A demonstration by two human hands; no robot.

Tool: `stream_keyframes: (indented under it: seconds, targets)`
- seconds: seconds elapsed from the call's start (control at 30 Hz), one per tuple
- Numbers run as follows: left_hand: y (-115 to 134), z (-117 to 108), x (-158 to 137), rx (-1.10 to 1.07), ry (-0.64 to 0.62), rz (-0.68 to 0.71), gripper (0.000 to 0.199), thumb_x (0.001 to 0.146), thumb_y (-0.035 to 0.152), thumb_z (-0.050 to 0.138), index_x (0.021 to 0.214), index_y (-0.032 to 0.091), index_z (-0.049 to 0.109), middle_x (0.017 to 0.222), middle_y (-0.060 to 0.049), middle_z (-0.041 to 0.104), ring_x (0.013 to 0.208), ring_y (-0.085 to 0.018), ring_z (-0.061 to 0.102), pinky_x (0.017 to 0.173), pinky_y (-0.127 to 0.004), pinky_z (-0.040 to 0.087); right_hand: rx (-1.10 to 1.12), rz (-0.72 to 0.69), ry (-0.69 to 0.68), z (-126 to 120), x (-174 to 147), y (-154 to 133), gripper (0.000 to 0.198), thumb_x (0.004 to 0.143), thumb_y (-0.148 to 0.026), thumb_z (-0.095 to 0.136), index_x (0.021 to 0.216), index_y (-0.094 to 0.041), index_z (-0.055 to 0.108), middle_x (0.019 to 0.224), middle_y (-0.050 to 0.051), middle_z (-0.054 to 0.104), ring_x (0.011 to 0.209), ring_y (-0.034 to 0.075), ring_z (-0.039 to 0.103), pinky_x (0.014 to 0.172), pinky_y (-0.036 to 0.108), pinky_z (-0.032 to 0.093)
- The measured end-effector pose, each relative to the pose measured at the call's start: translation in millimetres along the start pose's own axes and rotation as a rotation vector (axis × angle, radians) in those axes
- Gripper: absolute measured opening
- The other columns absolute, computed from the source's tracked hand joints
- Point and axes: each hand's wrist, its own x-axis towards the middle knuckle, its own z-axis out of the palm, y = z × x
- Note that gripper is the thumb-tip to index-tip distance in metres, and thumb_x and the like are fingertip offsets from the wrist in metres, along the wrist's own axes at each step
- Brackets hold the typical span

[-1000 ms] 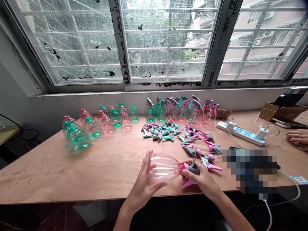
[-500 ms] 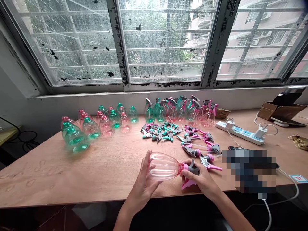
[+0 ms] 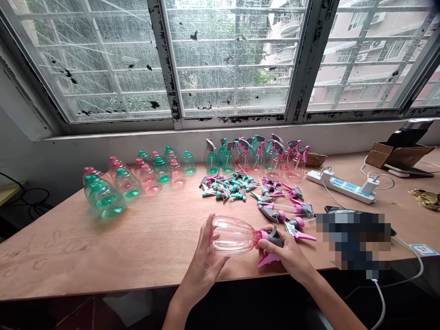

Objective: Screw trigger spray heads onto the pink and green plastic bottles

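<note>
A clear pink spray bottle [image 3: 233, 235] lies sideways in the air near the table's front edge. My left hand [image 3: 202, 263] is wrapped around its base end. At the neck, my right hand [image 3: 288, 252] grips the pink and grey trigger spray head [image 3: 273, 237], which sits against the bottle's mouth. How far it is screwed on cannot be made out. Just beyond my right hand are loose pink and grey spray heads [image 3: 271, 213]. Farther back is a pile of teal and grey spray heads [image 3: 227, 187].
Bottles without heads, pink [image 3: 150, 179] and green [image 3: 113, 201], stand at the left. Several bottles with heads [image 3: 275, 166] line the back by the window. At the right are a white power strip [image 3: 340, 185], a dark phone [image 3: 357, 213], cables and a cardboard box [image 3: 395, 156].
The view has shifted slightly. Both hands hold the bottle and its spray head in nearly the same pose as before.
</note>
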Motion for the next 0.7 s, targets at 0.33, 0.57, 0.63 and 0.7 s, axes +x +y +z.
stream_keyframes:
  seconds: [0.33, 0.57, 0.63, 0.7]
  targets:
    - [1.2, 0.4, 2.0, -0.058, -0.008, -0.040, 0.094, 0.098, 0.041, 0.076, 0.168, 0.055, 0.016, 0.182, 0.001, 0.013, 0.160, -0.035, 0.036, 0.130, -0.053, 0.035, -0.044, 0.003, 0.039, 1.5, 0.3, -5.1, 0.043, 0.083, -0.048, 0.092, 0.103, -0.018, 0.068, 0.073, 0.000, 0.077, 0.066, 0.017, 0.071, 0.065, 0.028, 0.055]
    - [0.9, 1.2, 1.3, -0.072, 0.007, -0.036, 0.101, 0.095, 0.041, 0.079, 0.168, 0.055, 0.011, 0.182, 0.000, 0.013, 0.162, -0.035, 0.031, 0.132, -0.054, 0.031, -0.085, -0.029, 0.058, 2.8, -1.2, -5.3, 0.044, 0.080, -0.047, 0.093, 0.103, -0.019, 0.070, 0.076, 0.000, 0.077, 0.068, 0.019, 0.073, 0.068, 0.030, 0.058]
    - [1.6, 0.5, 2.1, -0.084, 0.009, -0.040, 0.098, 0.095, 0.041, 0.080, 0.169, 0.051, 0.016, 0.182, -0.002, 0.015, 0.164, -0.035, 0.028, 0.132, -0.053, 0.031, -0.105, -0.033, 0.073, 2.8, -1.0, -5.5, 0.045, 0.078, -0.047, 0.094, 0.103, -0.019, 0.070, 0.079, 0.000, 0.077, 0.070, 0.019, 0.073, 0.070, 0.030, 0.058]
    - [0.8, 0.0, 2.2, -0.061, 0.000, -0.025, 0.095, 0.096, 0.039, 0.079, 0.168, 0.052, 0.019, 0.181, -0.001, 0.016, 0.164, -0.036, 0.026, 0.132, -0.052, 0.031, -0.088, -0.013, 0.075, 3.3, -1.0, -6.1, 0.045, 0.079, -0.049, 0.093, 0.103, -0.019, 0.069, 0.076, 0.000, 0.077, 0.068, 0.019, 0.073, 0.068, 0.031, 0.058]
